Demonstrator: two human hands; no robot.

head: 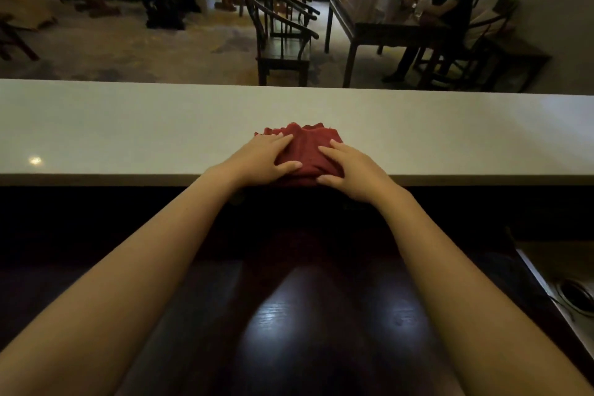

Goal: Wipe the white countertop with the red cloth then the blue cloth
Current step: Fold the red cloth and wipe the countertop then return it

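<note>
A bunched red cloth (305,145) lies on the white countertop (128,128), close to its near edge at the middle. My left hand (260,161) rests flat on the cloth's left side, fingers spread, thumb pressing the fabric. My right hand (353,173) lies on its right side, fingers pointing left over the cloth. Both hands press the cloth down onto the counter. No blue cloth shows in view.
Below the counter's near edge a dark glossy wooden surface (289,315) runs toward me. A round object with a cable (575,296) sits at the right. Beyond the counter stand wooden chairs (283,38) and a dark table (379,16) where a person (446,6) sits.
</note>
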